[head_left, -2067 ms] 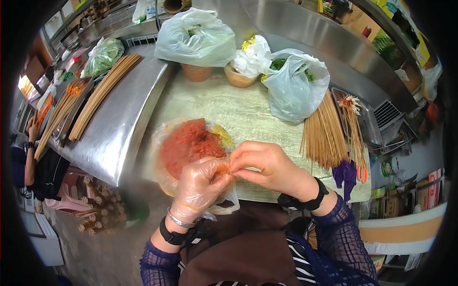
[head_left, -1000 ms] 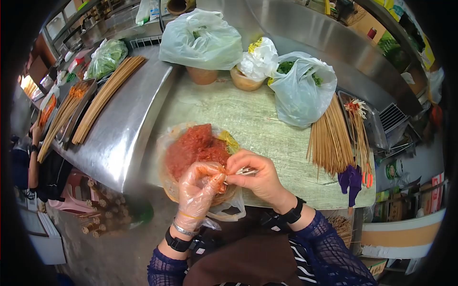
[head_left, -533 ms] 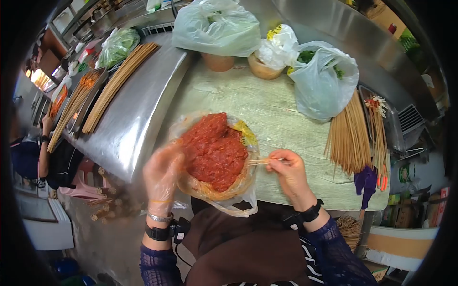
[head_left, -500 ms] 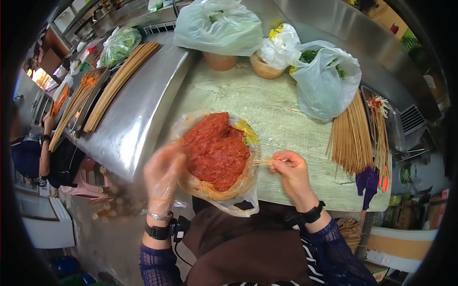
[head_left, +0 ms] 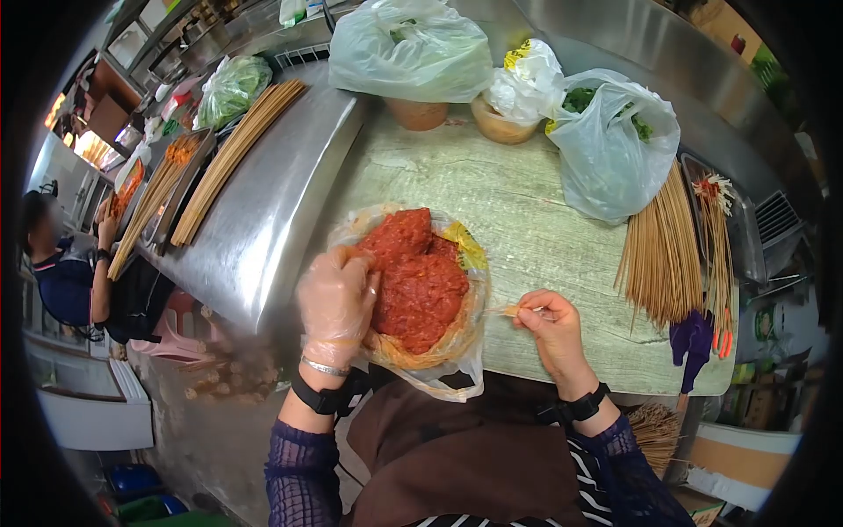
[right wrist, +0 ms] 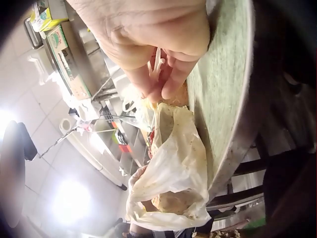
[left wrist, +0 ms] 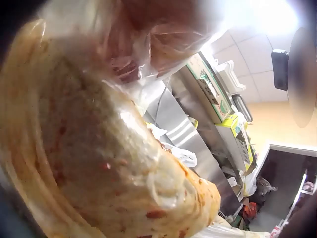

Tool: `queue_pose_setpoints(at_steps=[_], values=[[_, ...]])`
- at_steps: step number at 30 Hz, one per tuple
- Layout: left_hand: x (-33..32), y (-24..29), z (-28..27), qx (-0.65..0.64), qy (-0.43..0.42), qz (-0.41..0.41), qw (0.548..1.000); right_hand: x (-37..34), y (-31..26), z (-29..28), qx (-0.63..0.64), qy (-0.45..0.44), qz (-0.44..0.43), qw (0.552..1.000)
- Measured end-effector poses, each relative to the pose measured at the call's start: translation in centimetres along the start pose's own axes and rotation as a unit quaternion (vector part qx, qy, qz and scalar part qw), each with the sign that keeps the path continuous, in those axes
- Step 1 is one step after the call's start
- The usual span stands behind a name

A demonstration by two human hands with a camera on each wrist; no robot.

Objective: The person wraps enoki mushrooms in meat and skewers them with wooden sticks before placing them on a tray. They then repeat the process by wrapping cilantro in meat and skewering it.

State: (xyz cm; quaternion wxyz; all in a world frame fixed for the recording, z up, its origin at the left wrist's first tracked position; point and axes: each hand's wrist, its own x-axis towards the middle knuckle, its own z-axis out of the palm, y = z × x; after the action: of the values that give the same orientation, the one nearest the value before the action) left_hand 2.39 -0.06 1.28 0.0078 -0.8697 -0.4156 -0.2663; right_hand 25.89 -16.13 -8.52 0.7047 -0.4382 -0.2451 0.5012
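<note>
A plastic-lined bowl heaped with red minced meat sits near the table's front edge. My left hand, in a clear plastic glove, has its fingers curled down at the left edge of the meat. Its fingertips are hidden, and I cannot tell whether they grip any meat. To the right of the bowl, my bare right hand pinches a small bunch of short, thin, pale stalks, whose fine ends point towards the bowl. The bowl's smeared plastic lining fills much of the left wrist view.
Plastic bags of greens and small pots stand at the back. Bare skewers and a purple cloth lie right, near a metal tray. More skewers lie on the steel counter; another person works beyond it.
My hands, together in front of the bowl earlier, have parted. The left has gone to the bowl's left side and then in over the meat; the right has moved right with the pale stalks.
</note>
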Motion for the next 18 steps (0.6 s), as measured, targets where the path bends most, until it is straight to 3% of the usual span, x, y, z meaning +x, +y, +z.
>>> queue_pose_setpoints(at_steps=[3,4,6,7,10,14,18], values=[[0.0,-1.0,-0.4,-0.011,0.029,-0.012,0.999,0.0,0.0,0.1,-0.007,-0.007,-0.003,1.000],[-0.3,-1.5,-0.2,-0.115,0.040,-0.048,0.991,-0.1,-0.2,0.2,-0.009,-0.008,-0.003,1.000],[-1.0,-2.3,0.3,-0.315,0.059,-0.119,0.940,-0.1,-0.3,0.3,-0.013,-0.007,-0.002,1.000],[-1.0,-2.5,-0.3,-0.334,0.038,-0.129,0.933,-0.1,-0.2,0.3,-0.016,-0.005,-0.001,1.000],[-0.6,-0.2,-1.9,-0.484,-0.001,-0.293,0.824,-0.1,-0.3,0.4,-0.018,-0.002,0.007,1.000],[-1.3,-0.6,-0.2,-0.509,-0.001,-0.305,0.805,-0.1,-0.1,0.1,-0.018,-0.009,0.004,1.000],[-2.1,0.2,0.6,-0.631,0.032,-0.313,0.709,-0.2,-0.1,0.2,-0.033,-0.012,0.000,0.999]])
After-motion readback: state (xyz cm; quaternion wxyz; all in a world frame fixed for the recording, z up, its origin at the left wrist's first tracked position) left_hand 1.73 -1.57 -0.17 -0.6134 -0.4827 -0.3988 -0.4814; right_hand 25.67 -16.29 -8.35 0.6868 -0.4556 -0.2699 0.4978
